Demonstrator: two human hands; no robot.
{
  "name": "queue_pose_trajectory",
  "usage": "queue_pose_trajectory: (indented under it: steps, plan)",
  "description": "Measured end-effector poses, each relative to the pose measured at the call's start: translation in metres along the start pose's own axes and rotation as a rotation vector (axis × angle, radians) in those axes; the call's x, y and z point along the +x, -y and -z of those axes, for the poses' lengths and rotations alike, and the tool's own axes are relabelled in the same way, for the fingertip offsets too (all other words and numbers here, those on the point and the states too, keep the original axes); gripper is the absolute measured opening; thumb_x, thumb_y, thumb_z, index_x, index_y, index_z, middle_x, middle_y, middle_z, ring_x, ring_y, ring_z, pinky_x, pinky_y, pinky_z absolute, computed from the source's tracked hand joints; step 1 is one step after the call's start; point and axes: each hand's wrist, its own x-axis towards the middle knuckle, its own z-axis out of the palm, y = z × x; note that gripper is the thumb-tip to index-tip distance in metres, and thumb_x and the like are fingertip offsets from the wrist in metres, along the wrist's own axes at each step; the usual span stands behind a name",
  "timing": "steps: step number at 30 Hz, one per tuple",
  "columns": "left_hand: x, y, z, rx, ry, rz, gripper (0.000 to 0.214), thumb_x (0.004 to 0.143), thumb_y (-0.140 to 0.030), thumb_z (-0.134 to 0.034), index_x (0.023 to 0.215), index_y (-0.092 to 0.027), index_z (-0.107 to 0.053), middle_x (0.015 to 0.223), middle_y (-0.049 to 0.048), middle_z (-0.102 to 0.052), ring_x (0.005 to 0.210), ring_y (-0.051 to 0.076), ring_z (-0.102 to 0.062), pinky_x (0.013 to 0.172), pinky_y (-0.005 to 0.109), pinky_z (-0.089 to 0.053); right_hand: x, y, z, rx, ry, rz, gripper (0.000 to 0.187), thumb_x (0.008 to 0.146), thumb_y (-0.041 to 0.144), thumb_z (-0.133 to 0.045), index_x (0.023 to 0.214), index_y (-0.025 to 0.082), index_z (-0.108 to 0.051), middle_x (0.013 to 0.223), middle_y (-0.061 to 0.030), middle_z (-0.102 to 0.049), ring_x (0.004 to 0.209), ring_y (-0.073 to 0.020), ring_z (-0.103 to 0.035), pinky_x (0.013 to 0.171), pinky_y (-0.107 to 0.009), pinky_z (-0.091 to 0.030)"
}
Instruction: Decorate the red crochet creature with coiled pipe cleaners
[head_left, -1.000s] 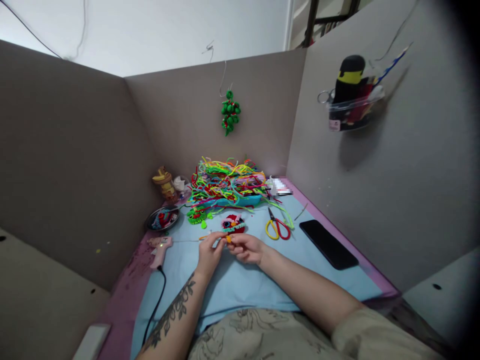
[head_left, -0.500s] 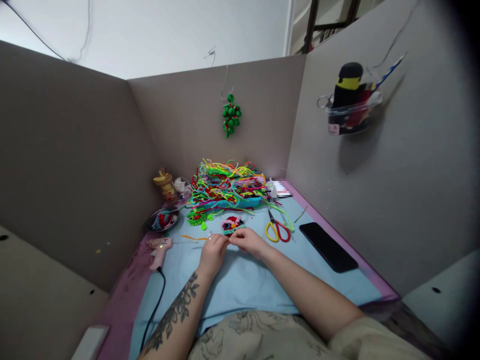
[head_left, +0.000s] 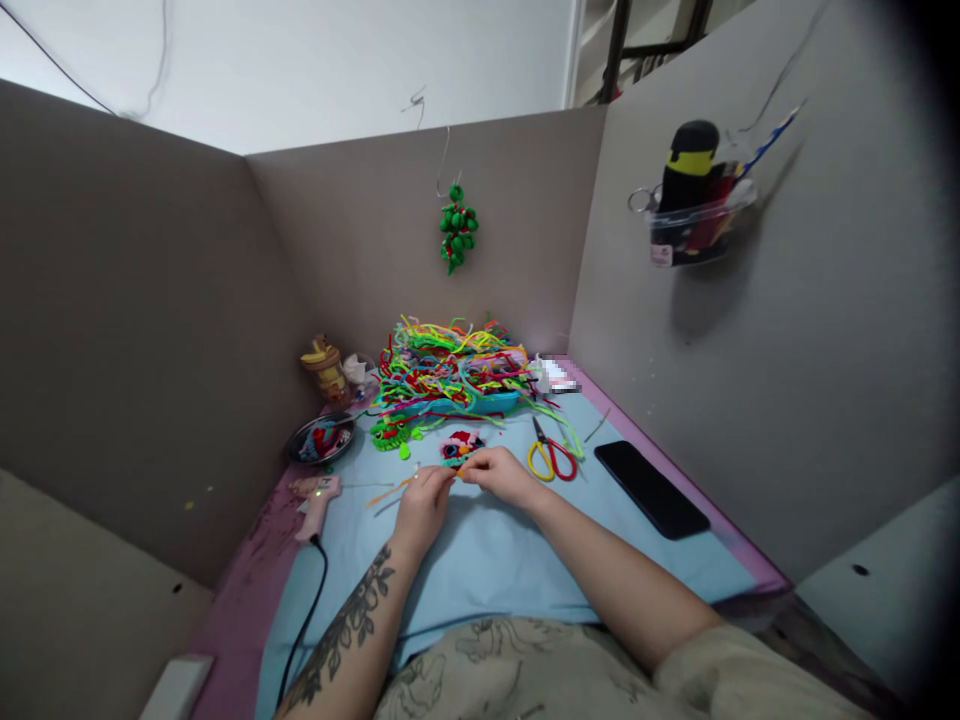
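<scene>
Orange pipe cleaner (head_left: 394, 489); yellow-and-red scissors (head_left: 551, 457); black phone (head_left: 651, 489); pink glue gun (head_left: 315, 496); light blue mat (head_left: 487, 560); tattooed left forearm (head_left: 349, 625).

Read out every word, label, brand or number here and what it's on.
Nothing is readable.
Small pink label on the clear plastic wall bin: too small to read.
White item beside the heap of coloured pipe cleaners: blurred out.
Flat black phone: dark screen.
Thin orange pipe cleaner between left hand and right hand: bare.

Left forearm (head_left: 341, 635): bare, dark floral tattoo from wrist toward elbow. Right forearm (head_left: 622, 590): bare up to a loose beige sleeve (head_left: 750, 672). Shirt (head_left: 495, 668): beige, printed with dark line drawings. Left hand (head_left: 421, 505) and right hand (head_left: 501, 474): 2 bare.
</scene>
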Motion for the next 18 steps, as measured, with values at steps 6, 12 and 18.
queue_pose_trajectory:
  steps: [6,12,18]
  plan:
    - [-0.002,0.0,-0.001,-0.035,-0.023,0.006,0.014,0.09,-0.017,-0.048,0.095,-0.02,-0.062,0.088,0.0048,-0.067,0.083,0.016,-0.061,0.079,0.031,-0.05,0.001,-0.002,-0.015,0.03,-0.225,0.295,0.007,0.069,0.025,-0.071,0.07,0.019,-0.074,0.071,-0.0018,-0.065,0.071,-0.0156,-0.057,0.068,-0.027,-0.044]
    - [-0.003,-0.005,-0.005,-0.051,-0.062,0.053,0.015,0.09,-0.019,-0.047,0.091,-0.02,-0.062,0.086,0.0049,-0.066,0.082,0.016,-0.061,0.078,0.03,-0.049,0.009,-0.014,-0.039,0.187,-0.295,0.256,0.019,0.073,0.037,-0.067,0.072,0.019,-0.072,0.072,-0.0024,-0.063,0.071,-0.016,-0.057,0.067,-0.028,-0.046]
    - [0.001,-0.001,-0.004,-0.05,-0.049,0.135,0.015,0.09,-0.019,-0.045,0.091,-0.019,-0.06,0.084,0.0055,-0.065,0.079,0.018,-0.06,0.073,0.031,-0.048,0.01,-0.016,-0.035,0.209,-0.241,0.212,0.027,0.075,0.042,-0.066,0.085,0.017,-0.071,0.073,-0.0026,-0.062,0.067,-0.015,-0.056,0.061,-0.027,-0.046]
